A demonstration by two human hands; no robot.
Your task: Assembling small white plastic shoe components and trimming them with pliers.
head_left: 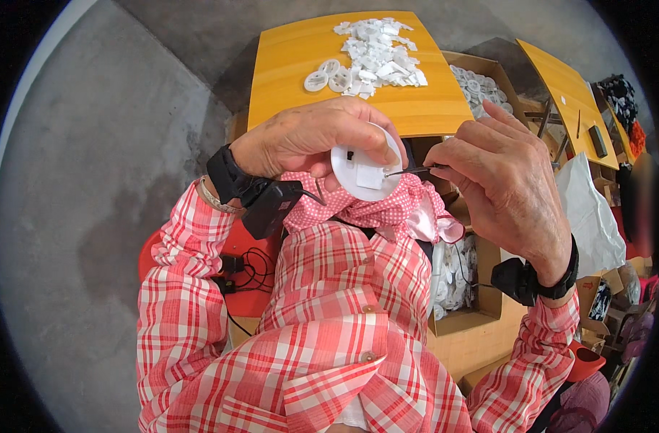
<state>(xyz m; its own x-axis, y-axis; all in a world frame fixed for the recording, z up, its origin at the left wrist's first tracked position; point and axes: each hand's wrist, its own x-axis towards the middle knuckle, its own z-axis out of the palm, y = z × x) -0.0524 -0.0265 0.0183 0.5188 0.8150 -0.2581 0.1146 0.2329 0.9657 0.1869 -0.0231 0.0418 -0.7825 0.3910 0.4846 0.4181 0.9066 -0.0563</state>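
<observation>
Your left hand (329, 133) holds the white disc (346, 172), with the thumb on its face and other fingers behind it. Your right hand (499, 177) pinches a thin dark tool (414, 170) between finger and thumb. Its tip is at the right part of the disc, by a raised white block (370, 176). I can't tell if the tip is in a hole or just on top.

The tip could slip and poke your left thumb, because the thumb is so near and the disc looks smooth. A push to the left could also make the disc turn, since only your left hand holds it up. If you press too hard, the thin plastic might crack. If your grip gets loose, the disc could drop onto the dotted cloth (308, 211) in your lap. The wire from the black box (271, 209) at your left wrist might snag, as it hangs close by.

Your left hand reaches in from the left, its back up. Your right hand comes from the right, its back up too, with its other fingers loosely bent. Both elbows bend, and your arms make a ring in front of you. The table (286, 101) is on the far side, with white scraps (380, 58) on it.
</observation>
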